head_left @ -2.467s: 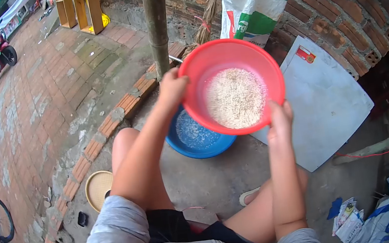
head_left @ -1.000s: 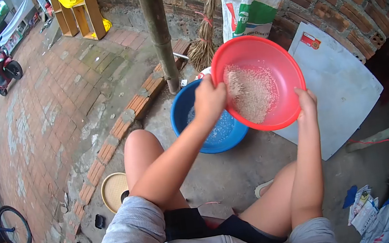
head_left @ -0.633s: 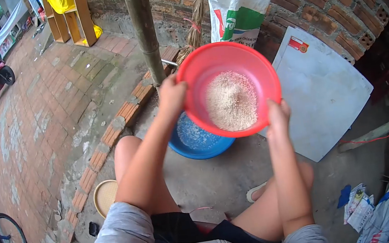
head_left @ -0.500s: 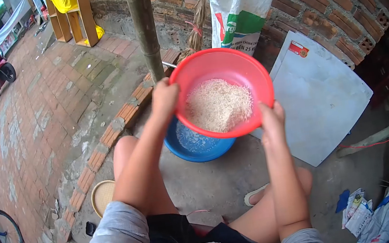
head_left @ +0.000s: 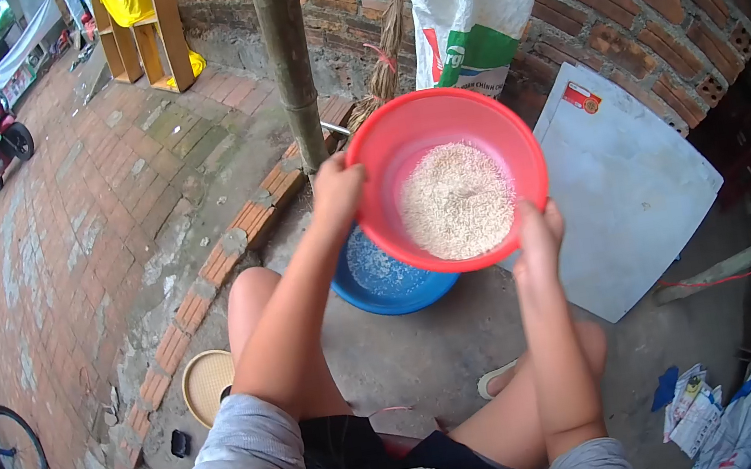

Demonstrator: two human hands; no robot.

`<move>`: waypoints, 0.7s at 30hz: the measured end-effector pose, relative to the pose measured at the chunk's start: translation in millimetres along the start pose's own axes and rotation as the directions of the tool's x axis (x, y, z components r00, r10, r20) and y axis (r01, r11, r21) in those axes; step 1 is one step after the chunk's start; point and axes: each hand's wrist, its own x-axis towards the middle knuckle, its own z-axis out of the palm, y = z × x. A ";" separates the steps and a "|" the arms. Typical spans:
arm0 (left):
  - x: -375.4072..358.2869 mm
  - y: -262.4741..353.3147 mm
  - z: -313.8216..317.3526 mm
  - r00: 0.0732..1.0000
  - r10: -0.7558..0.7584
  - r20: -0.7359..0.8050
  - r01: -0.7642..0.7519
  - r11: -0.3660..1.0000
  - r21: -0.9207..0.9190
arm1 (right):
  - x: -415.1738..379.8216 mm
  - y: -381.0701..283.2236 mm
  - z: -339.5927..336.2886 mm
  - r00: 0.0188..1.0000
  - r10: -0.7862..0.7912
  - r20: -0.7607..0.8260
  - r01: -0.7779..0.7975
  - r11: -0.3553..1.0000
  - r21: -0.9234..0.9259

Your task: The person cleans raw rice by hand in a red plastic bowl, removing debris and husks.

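A red plastic basin (head_left: 391,140) is held up in front of me, tilted so its inside faces me. White rice grains (head_left: 458,203) lie heaped in its lower part. My left hand (head_left: 339,188) grips the rim on the left side, fingers wrapped over the edge. At the lower right, my right hand (head_left: 539,234) clasps the rim, with part of its fingers hidden behind the basin. Beneath it on the ground stands a blue basin (head_left: 395,301) with some white grains inside, partly covered by the red one.
A white sack (head_left: 479,15) leans on the brick wall (head_left: 624,13). Flat on the ground at right lies a pale board (head_left: 631,187). A bamboo post (head_left: 287,63) rises ahead. Left of my leg is a woven tray (head_left: 207,386). A brick edging (head_left: 201,304) borders the paving.
The red basin has shifted slightly right, both hands moving with it. Its rice has slid and gathered into a rounder heap.
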 end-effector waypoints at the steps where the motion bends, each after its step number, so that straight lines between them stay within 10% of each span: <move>1: 6.9 2.7 -17.7 0.995 -0.078 -0.058 0.080 0.996 0.036 | -25.4 5.2 17.7 0.992 -0.088 0.087 0.099 0.986 -0.135; 7: -60.4 34.5 44.0 0.976 0.198 0.090 -0.217 0.863 0.457 | 50.4 -20.8 -37.6 0.944 0.326 0.045 -0.325 0.945 -0.034; 9: -5.7 13.4 6.0 0.997 0.078 0.027 -0.081 0.986 0.143 | 24.9 6.9 -13.3 1.000 -0.017 -0.016 0.017 1.000 -0.024; 12: -2.1 25.4 -15.3 0.995 0.008 -0.102 0.013 0.980 0.198 | -23.8 -9.9 20.5 0.982 -0.127 0.139 0.141 0.985 -0.096; 15: -50.3 24.0 41.7 0.972 0.231 0.042 -0.229 0.889 0.397 | 45.6 -26.1 -33.2 0.970 0.236 0.055 -0.237 0.971 0.020; 19: 9.3 3.2 -1.5 0.997 -0.074 -0.002 0.074 0.997 0.012 | 4.5 5.5 -1.1 1.000 -0.001 0.001 0.001 0.997 -0.082; 21: 22.4 8.7 -25.0 0.993 -0.114 -0.016 0.115 0.986 0.119 | 1.7 3.2 -1.6 0.998 -0.031 0.059 0.036 0.996 -0.080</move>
